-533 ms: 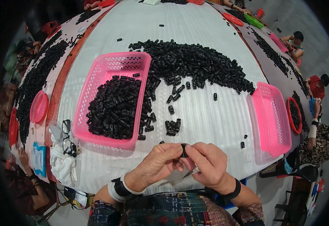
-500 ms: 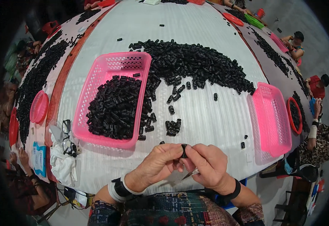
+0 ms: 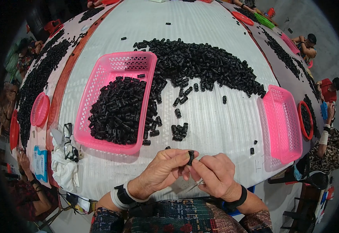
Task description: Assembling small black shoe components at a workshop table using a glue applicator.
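Observation:
Between thumb and fingers of my left hand (image 3: 162, 167) is a small black cylindrical piece (image 3: 191, 157), held upright over the near table edge. My right hand (image 3: 217, 175) is closed beside it, its fingertips at the piece's right side. A thin pointed metal tool (image 3: 194, 185) sticks out from under my right fingers, slanting down to the left; its handle is hidden in the hand. Ahead of my hands lies a little cluster of similar black pieces (image 3: 179, 132). A pink basket (image 3: 84, 112) on the left holds a big heap of them (image 3: 119, 110).
Behind the basket a long pile of black pieces (image 3: 204, 62) curves to the right. A second pink basket (image 3: 280, 124) stands at the right edge. Glasses (image 3: 70, 150) lie on a white cloth (image 3: 65, 173) at left, near a blue packet (image 3: 40, 164). Other people work at side tables.
My right fingers have shifted slightly down and right, uncovering more of the black piece. The metal tool's tip has swung a little lower. My left hand keeps its hold.

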Demonstrator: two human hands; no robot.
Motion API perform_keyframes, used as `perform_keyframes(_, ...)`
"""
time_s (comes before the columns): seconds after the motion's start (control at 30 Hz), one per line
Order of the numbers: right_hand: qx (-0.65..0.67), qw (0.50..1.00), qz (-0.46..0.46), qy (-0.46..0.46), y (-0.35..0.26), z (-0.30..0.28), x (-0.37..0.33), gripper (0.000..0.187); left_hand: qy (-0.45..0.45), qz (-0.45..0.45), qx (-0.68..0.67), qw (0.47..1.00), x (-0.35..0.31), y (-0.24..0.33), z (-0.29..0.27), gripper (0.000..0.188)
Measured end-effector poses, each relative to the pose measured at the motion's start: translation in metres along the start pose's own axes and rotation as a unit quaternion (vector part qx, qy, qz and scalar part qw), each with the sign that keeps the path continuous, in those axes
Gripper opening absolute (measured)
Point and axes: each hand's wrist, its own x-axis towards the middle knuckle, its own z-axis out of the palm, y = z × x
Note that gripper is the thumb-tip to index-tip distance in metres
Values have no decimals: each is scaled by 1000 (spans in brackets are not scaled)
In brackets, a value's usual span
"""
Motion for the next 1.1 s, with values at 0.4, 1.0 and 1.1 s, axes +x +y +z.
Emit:
perform_keyframes(0.4, 133, 972, 184, -58, 3, 0, 12, 51, 33, -11, 50, 998, 3, 9, 5, 26)
perform_keyframes(1.0, 247, 936, 248, -28, 2, -2, 1, 36, -3, -36, 6, 999, 2, -3, 2, 23)
perform_keyframes(1.1, 226, 943, 243, -21, 0, 0, 3, 36, -22, -36, 8, 999, 3, 0, -2, 23)
